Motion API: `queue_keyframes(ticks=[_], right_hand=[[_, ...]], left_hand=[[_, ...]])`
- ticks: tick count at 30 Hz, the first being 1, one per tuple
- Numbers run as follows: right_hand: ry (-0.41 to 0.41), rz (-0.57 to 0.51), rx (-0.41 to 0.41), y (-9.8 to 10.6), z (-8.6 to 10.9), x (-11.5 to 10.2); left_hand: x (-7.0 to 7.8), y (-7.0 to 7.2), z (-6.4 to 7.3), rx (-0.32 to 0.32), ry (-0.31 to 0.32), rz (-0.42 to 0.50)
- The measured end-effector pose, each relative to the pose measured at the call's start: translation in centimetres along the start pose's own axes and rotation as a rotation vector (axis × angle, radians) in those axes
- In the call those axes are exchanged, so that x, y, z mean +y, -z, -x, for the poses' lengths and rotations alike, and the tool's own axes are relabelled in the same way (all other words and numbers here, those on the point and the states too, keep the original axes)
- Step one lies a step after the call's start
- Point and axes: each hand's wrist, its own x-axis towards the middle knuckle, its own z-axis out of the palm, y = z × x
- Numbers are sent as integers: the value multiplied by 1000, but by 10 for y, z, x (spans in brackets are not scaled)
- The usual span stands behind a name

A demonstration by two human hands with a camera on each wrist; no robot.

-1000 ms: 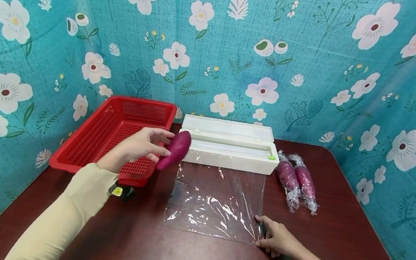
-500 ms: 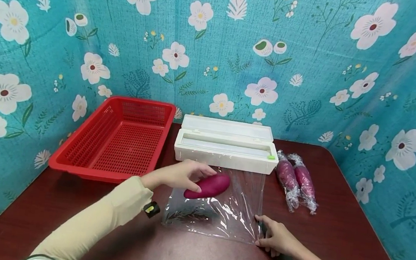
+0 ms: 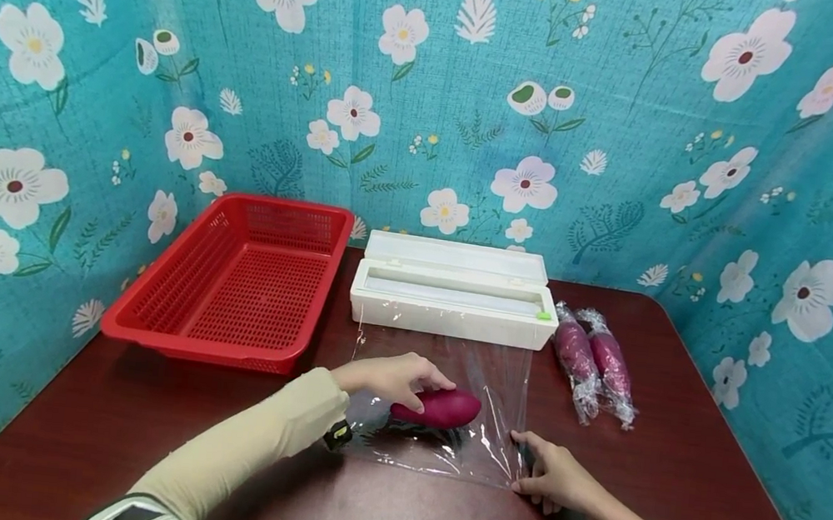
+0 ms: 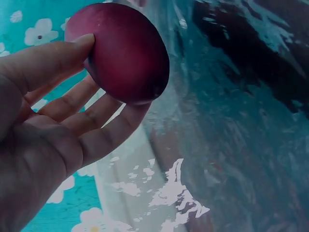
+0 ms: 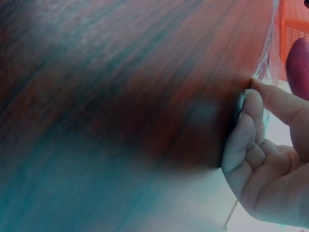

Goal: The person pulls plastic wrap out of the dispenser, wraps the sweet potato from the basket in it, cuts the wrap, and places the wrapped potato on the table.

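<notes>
A magenta sweet potato (image 3: 440,408) lies low over the stretched cling film (image 3: 405,455). My left hand (image 3: 399,380) grips its left end, thumb on the near side and fingers over the top. The left wrist view shows the thumb on the sweet potato (image 4: 125,53) and the fingers curved beneath it; contact with the film cannot be told. At the film's right near corner, my right hand (image 3: 552,474) holds the edge at the table, its index finger and thumb at the film. Its other fingers are curled under, as the right wrist view of this hand (image 5: 270,159) shows.
An open white cling film box (image 3: 448,322), with a small green piece at its right end, stands behind the film. Two wrapped sweet potatoes (image 3: 591,360) lie to its right. A red perforated basket (image 3: 205,347) sits at the left, and a floral curtain (image 3: 429,127) hangs behind.
My left hand has carried the sweet potato from beside the basket rightward and down over the middle of the film. My right hand has stayed at the film's corner.
</notes>
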Motion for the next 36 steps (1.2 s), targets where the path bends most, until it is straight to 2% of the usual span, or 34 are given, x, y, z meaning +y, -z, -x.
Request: queue_keyframes(ticks=[4,9,12,16,20,23,26,28,33,36], right_hand=[[-2,-2,-5,0,0,1],[-1,-5,-12,1,0,1],[2,-2,-10,1,0,2],[1,0,-13,1,-1,2],[-1,3,-20,2,-1,2],[1,3,-21,2,-1,2],[6,4,-22,2,0,1],[14,12,-18,2,0,0],[40,57,23,1,1,-2],[49,75,47,2,3,-4]], left_hand=[[-4,-6,-5,2,21,16],[-7,-9,-8,-37,42,12],[-10,-9,-8,-59,28,2],[-16,-9,-9,-85,24,49],[-21,-11,-9,-88,80,87],[-22,-11,-9,-71,98,91],[-20,-10,-5,-4,85,77],[-17,-8,-1,77,65,34],[-8,-6,16,301,38,-172],[-5,-9,32,376,76,-247]])
